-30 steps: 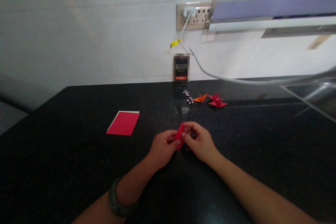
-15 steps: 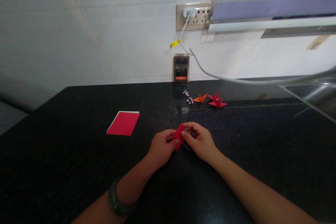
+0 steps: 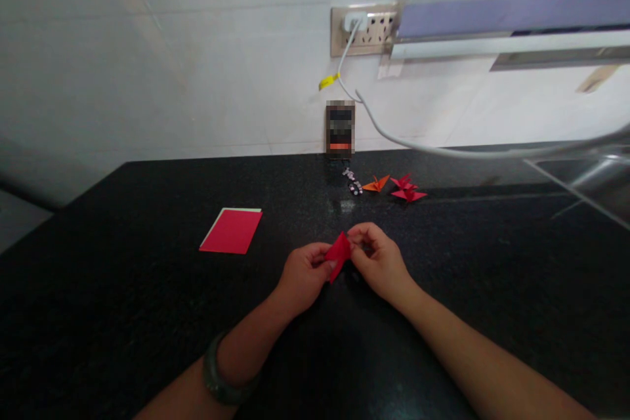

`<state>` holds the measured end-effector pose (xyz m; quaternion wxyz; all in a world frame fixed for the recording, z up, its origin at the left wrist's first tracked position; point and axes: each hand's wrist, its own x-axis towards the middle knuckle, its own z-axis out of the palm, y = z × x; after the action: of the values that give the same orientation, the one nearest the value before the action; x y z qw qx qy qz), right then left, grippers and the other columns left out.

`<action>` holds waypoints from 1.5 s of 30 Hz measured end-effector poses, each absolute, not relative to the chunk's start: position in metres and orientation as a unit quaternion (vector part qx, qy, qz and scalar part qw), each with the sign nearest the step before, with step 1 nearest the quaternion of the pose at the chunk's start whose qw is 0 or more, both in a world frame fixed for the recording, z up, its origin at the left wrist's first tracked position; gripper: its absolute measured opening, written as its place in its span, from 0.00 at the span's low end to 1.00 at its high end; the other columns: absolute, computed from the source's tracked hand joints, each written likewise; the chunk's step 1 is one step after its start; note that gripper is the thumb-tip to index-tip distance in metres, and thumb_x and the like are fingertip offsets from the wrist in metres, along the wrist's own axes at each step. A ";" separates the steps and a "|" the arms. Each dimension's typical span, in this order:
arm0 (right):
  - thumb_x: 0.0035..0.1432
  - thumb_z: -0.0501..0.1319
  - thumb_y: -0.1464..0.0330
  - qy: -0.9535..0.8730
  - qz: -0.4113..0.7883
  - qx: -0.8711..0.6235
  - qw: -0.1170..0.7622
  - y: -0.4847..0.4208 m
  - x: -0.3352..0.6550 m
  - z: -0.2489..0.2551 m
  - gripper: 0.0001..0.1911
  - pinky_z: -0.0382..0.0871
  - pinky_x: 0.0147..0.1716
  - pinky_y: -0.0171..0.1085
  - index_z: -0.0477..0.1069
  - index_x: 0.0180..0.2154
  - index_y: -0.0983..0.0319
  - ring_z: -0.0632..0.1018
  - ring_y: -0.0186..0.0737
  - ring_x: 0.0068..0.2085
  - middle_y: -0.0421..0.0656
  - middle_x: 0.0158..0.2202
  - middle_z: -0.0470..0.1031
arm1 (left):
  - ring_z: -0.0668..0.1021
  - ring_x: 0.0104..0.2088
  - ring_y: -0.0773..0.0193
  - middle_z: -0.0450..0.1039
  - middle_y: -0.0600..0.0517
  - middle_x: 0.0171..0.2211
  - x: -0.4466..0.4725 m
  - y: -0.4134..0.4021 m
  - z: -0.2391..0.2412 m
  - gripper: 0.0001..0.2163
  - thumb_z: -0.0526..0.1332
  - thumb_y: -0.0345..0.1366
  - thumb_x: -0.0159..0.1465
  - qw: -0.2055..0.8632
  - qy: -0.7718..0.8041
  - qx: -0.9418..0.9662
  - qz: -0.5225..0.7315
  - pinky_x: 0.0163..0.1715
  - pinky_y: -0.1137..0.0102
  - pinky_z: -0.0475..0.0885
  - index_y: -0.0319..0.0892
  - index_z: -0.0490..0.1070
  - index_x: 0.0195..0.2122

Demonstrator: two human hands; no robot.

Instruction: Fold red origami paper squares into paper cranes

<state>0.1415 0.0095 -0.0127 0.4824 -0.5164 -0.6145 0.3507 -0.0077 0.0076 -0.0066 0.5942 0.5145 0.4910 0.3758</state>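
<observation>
A small folded piece of red paper (image 3: 338,252) is held just above the black countertop (image 3: 123,315), near its middle. My left hand (image 3: 304,275) pinches its lower left side with fingers closed; a dark bangle sits on that wrist. My right hand (image 3: 378,259) pinches the paper's upper right edge between thumb and fingertips. Both hands meet at the paper.
A stack of red paper sheets (image 3: 231,231) lies to the left. Folded paper cranes, one orange (image 3: 376,184) and red ones (image 3: 407,189), sit near the back wall beside a small patterned item (image 3: 352,181). A blurred-out device (image 3: 340,128) leans on the wall under a socket strip (image 3: 364,31) with a white cable.
My right hand has shifted its pinch up and a little right along the paper's edge, and the red paper has opened wider between the hands. The left hand stays in place.
</observation>
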 end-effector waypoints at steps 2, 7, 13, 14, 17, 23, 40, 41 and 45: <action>0.48 0.55 0.74 -0.631 0.325 -0.526 0.468 0.010 0.143 -0.014 0.06 0.66 0.26 0.32 0.69 0.30 0.61 0.72 0.33 0.25 0.39 0.24 0.72 | 0.77 0.30 0.62 0.77 0.50 0.29 -0.008 0.007 -0.007 0.09 0.60 0.28 0.50 0.591 0.493 0.518 0.374 0.29 0.72 0.69 0.39 0.74 0.33; 0.52 0.54 0.71 -0.648 0.323 -0.544 0.424 0.011 0.146 -0.013 0.09 0.67 0.29 0.35 0.73 0.32 0.62 0.73 0.36 0.28 0.42 0.28 0.75 | 0.77 0.30 0.63 0.77 0.51 0.29 -0.010 0.007 -0.007 0.09 0.60 0.28 0.50 0.588 0.490 0.522 0.376 0.30 0.72 0.69 0.40 0.74 0.33; 0.50 0.59 0.71 -0.705 0.290 -0.486 0.427 0.011 0.145 -0.010 0.03 0.66 0.30 0.34 0.71 0.30 0.61 0.71 0.35 0.30 0.41 0.29 0.70 | 0.77 0.31 0.64 0.77 0.51 0.32 -0.009 0.008 -0.005 0.09 0.60 0.27 0.51 0.597 0.477 0.512 0.391 0.31 0.73 0.69 0.40 0.74 0.33; 0.50 0.58 0.72 -0.702 0.290 -0.485 0.433 0.011 0.146 -0.011 0.03 0.65 0.31 0.34 0.71 0.29 0.61 0.71 0.35 0.31 0.41 0.29 0.70 | 0.76 0.31 0.65 0.77 0.51 0.31 -0.009 0.008 -0.005 0.09 0.60 0.27 0.50 0.601 0.476 0.507 0.394 0.30 0.73 0.69 0.39 0.74 0.34; 0.51 0.58 0.72 -0.678 0.298 -0.505 0.443 0.014 0.147 -0.012 0.03 0.65 0.31 0.35 0.70 0.27 0.61 0.71 0.35 0.30 0.41 0.27 0.69 | 0.75 0.27 0.68 0.76 0.53 0.27 -0.008 0.008 -0.003 0.10 0.61 0.28 0.50 0.618 0.473 0.486 0.397 0.26 0.75 0.68 0.39 0.73 0.36; 0.51 0.59 0.72 -0.674 0.314 -0.470 0.476 0.013 0.146 -0.009 0.02 0.66 0.33 0.35 0.70 0.27 0.61 0.71 0.35 0.33 0.42 0.30 0.69 | 0.73 0.23 0.71 0.74 0.53 0.25 -0.009 0.008 -0.004 0.09 0.62 0.33 0.51 0.657 0.474 0.422 0.406 0.23 0.76 0.68 0.36 0.73 0.33; 0.51 0.60 0.72 -0.665 0.370 -0.438 0.478 0.012 0.145 -0.011 0.04 0.66 0.35 0.37 0.74 0.28 0.59 0.70 0.36 0.35 0.41 0.32 0.66 | 0.75 0.25 0.69 0.76 0.51 0.26 -0.007 0.006 0.000 0.13 0.64 0.29 0.48 0.659 0.463 0.435 0.403 0.23 0.77 0.67 0.37 0.73 0.37; 0.51 0.60 0.72 -0.664 0.381 -0.428 0.480 0.012 0.145 -0.012 0.04 0.66 0.35 0.37 0.74 0.28 0.59 0.70 0.36 0.36 0.41 0.32 0.65 | 0.75 0.25 0.69 0.76 0.51 0.27 -0.007 0.006 0.000 0.13 0.64 0.29 0.48 0.663 0.465 0.425 0.404 0.23 0.76 0.67 0.37 0.73 0.37; 0.49 0.62 0.71 -0.674 0.401 -0.393 0.481 0.010 0.147 -0.011 0.03 0.67 0.30 0.34 0.74 0.29 0.58 0.69 0.34 0.36 0.42 0.36 0.63 | 0.75 0.24 0.68 0.77 0.50 0.29 -0.009 0.006 0.000 0.15 0.65 0.29 0.46 0.671 0.474 0.391 0.414 0.22 0.76 0.68 0.37 0.72 0.37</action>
<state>0.1466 0.0105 -0.0106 0.4806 -0.3925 -0.6736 0.4014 -0.0088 0.0065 -0.0001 0.6713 0.3913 0.4739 0.4143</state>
